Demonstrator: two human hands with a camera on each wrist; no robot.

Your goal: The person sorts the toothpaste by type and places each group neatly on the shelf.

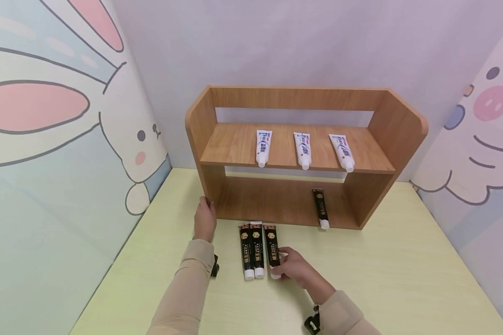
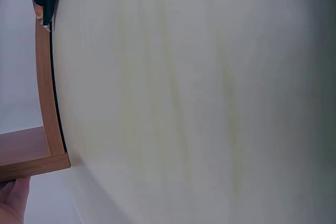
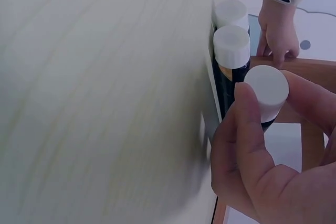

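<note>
My right hand (image 1: 295, 269) pinches the white cap (image 3: 266, 92) of a black toothpaste tube (image 1: 272, 246) between thumb and fingers. This tube lies before the shelf, just right of two more black tubes (image 1: 245, 249) set side by side, caps toward me. With my left hand (image 1: 204, 221) I hold the wooden shelf (image 1: 276, 197) by the lower front edge of its left side panel. In the left wrist view, part of this hand (image 2: 17, 200) shows against the panel's outer face.
Three white toothpaste tubes (image 1: 302, 149) lie spaced out on the upper board, caps at its front edge. One black tube (image 1: 321, 207) lies at the right of the lower board. Cartoon-printed walls (image 1: 67, 195) flank the pale table (image 1: 402, 260).
</note>
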